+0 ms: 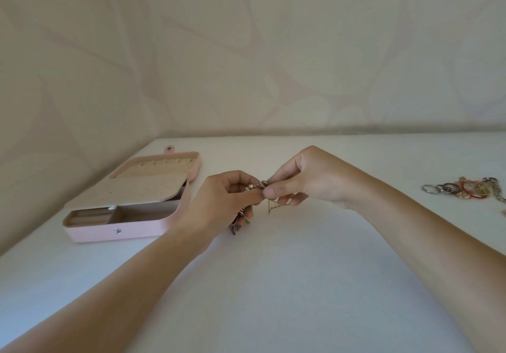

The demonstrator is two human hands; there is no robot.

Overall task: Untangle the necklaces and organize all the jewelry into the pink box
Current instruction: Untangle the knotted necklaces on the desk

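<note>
Table (273, 284): we found it carrying everything.
Pink box (90, 232): lay open, left of both hands, nearer the left.
Left hand (219, 202): we noted it pinching the tangled necklaces (258, 185).
Right hand (309, 177): pinched the same tangle from the right.
Loose jewelry (465, 188): lay far right, well apart.

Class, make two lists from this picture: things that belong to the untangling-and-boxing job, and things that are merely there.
Belongs to the job: tangled necklaces, pinched between left hand and right hand; open pink box; jewelry pile at the far right.
Merely there: white table; patterned wall.
</note>
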